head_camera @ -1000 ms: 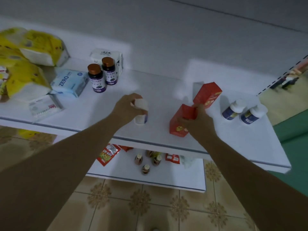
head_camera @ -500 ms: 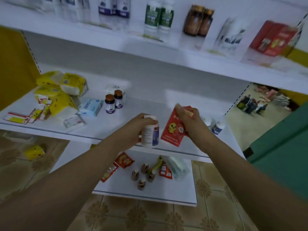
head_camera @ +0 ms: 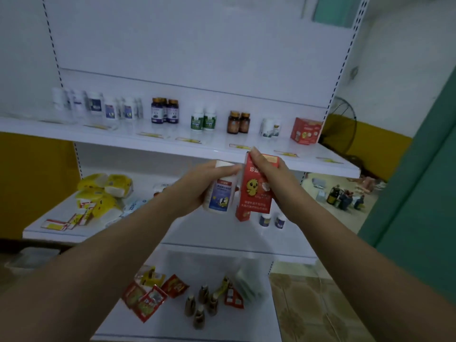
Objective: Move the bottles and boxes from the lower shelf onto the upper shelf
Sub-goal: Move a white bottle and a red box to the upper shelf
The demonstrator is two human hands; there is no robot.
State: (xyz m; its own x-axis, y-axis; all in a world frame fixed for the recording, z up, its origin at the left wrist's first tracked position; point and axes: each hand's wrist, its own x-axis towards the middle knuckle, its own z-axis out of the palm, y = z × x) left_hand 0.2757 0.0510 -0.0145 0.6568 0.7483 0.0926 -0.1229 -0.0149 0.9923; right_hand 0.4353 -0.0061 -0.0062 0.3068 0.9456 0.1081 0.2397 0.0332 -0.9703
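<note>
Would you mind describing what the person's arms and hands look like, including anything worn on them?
Both forearms are bare right to the frame's edge, and no sleeve or cuff shows on either. The left hand and the right hand wear no gloves. No watch, bracelet or ring is visible, though the dim, slightly soft picture could hide a thin band.

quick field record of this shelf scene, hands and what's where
left hand: grips white plastic bottle with blue label
right hand: grips tall red cardboard box with yellow chick
position: both held in front of white upper shelf front edge, not set down
upper shelf: bottle rows, red boxes at right end
lower shelf: two white-capped blue bottles, yellow packs
</note>
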